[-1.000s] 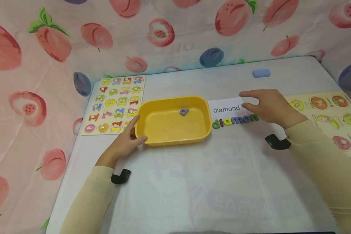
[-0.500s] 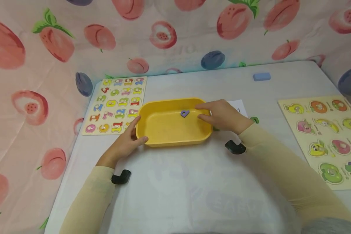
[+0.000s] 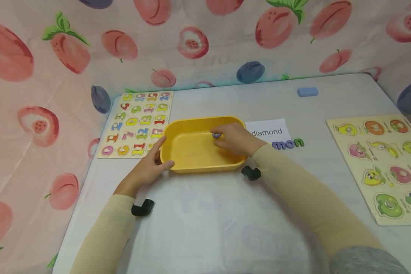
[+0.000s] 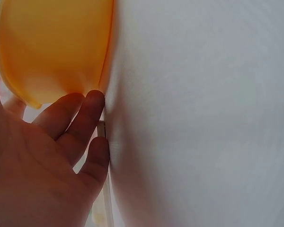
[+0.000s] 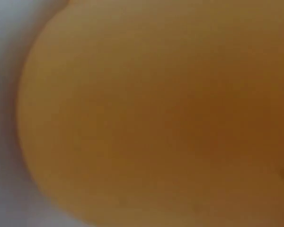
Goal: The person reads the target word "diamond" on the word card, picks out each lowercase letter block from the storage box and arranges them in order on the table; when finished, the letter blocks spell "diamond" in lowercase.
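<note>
My left hand (image 3: 145, 167) holds the left end of a yellow plastic tray (image 3: 191, 167), thumb on the near rim. In the left wrist view, fingers (image 4: 92, 109) of that hand lie against the tray's outer wall. Over the tray's right end reaches my right hand (image 3: 236, 139), its index finger and thumb apart. A small purple letter piece (image 3: 217, 135) lies on the tray floor right at those fingertips, partly hidden by them. In the right wrist view the tray wall (image 5: 132, 113) fills nearly everything, blurred.
A white card (image 3: 268, 129) reading "diamond" lies right of the tray. Below it, letter pieces (image 3: 289, 144) stand in a row, partly behind the right sleeve. A number puzzle board (image 3: 133, 125), a fruit puzzle board (image 3: 380, 167) and a blue block (image 3: 307, 92) surround them.
My right hand has moved left from above the card and letter row into the tray, reaching the purple letter piece. The left hand stays on the tray's left end.
</note>
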Demonstrator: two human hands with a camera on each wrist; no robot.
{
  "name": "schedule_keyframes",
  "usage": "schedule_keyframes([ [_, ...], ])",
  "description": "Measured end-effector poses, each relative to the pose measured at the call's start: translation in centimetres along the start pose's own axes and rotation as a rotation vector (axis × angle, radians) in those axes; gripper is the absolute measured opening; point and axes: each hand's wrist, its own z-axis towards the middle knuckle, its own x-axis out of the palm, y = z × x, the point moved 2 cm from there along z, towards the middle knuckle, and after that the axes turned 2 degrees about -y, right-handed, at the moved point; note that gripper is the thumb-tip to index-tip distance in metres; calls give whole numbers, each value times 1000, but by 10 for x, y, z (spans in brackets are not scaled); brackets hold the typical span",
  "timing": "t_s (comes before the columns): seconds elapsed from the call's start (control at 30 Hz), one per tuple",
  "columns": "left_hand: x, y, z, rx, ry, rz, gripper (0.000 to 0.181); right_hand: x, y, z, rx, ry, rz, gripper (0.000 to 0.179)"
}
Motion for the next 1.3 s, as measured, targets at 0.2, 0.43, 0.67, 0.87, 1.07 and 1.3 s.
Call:
schedule_keyframes([
  [0.2, 0, 0, 0, -1, 4, -4, 96, 2, 0, 9, 28, 32, -29, 44],
  [0.43, 0, 0, 1, 9, 1, -3, 96, 4, -4, 16, 65, 87, -46, 44],
  [0.67, 0, -2, 1, 13, -1, -6, 96, 9, -5, 21, 89, 148, -92, 45],
  [0.87, -1, -2, 0, 17, -2, -5, 98, 13, -6, 23, 75, 151, -72, 42],
  [1.07, -1, -2, 1, 13, -5, -7, 96, 13, -5, 23, 101, 120, -100, 40],
  [1.3, -1, 0, 0, 10, -7, -10, 96, 17, -5, 23, 100, 107, -138, 36],
])
